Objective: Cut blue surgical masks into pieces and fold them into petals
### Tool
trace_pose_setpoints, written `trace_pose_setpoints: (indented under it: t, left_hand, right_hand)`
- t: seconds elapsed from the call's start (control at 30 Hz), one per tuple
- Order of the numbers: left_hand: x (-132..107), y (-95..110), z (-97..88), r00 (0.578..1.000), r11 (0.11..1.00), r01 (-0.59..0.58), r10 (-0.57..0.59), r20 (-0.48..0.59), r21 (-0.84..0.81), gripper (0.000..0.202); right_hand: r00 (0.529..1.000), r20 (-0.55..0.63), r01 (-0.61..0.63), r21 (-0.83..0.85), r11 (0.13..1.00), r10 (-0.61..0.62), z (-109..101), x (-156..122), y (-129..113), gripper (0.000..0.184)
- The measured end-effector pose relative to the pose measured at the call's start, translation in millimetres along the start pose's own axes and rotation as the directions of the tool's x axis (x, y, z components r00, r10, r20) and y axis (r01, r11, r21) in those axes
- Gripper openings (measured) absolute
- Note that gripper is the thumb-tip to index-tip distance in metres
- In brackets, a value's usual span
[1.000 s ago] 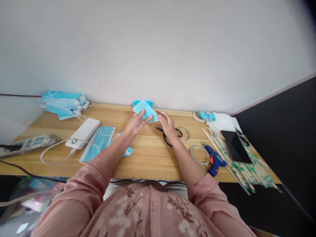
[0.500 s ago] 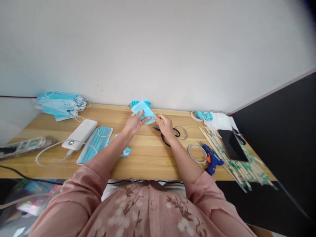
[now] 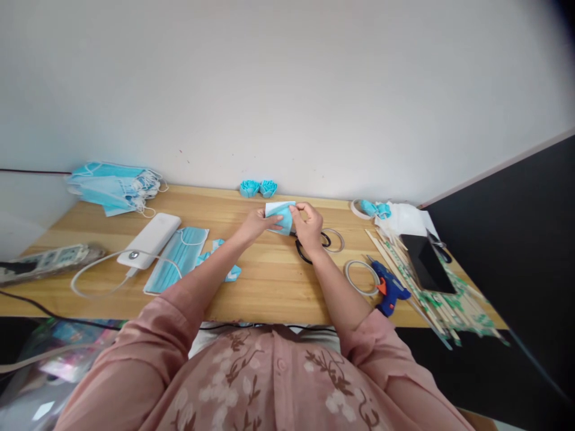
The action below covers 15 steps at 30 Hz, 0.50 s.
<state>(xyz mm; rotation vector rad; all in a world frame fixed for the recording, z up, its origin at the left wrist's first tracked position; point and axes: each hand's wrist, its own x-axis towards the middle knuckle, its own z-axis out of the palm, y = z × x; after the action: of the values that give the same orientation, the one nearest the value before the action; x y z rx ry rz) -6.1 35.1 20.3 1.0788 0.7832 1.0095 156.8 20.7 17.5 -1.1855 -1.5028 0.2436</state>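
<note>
A small piece of blue and white mask fabric is held up above the middle of the table, its top edge partly folded over to show white. My left hand grips its left side, thumb lying across the front. At the upper right corner, my right hand pinches the fabric. Scissors with black handles lie under my right hand, their blades mostly hidden. Behind the hands, two blue fabric roses rest against the wall. Small folded blue pieces lie beside my left forearm.
To the left are a pile of masks, a flat mask, a white power bank with cable and a power strip. On the right lie tape rings, a blue glue gun, wrapped sticks and a phone.
Both hands have brought the fabric a little right and down, and turned it from a slant to nearly square. Its top edge now folds over. The blue roses behind have come into full view.
</note>
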Motion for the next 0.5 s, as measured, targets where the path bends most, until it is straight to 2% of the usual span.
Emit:
trace_pose_setpoints:
  t: [0.37,0.5]
  left_hand:
    - [0.8,-1.7,0.0,1.000,0.998,-0.003,0.003,-0.004,-0.055,0.030]
    - [2.8,-2.2,-1.7,0.998,0.999,-0.011,0.009,-0.057,-0.049,0.027]
  right_hand:
    - [1.000,0.006,-0.021,-0.029,0.999,0.021,0.9,-3.5,0.7,0.032]
    - [0.993,-0.091,-0.064,0.054,0.996,0.069,-2.9,4.0,2.5,0.032]
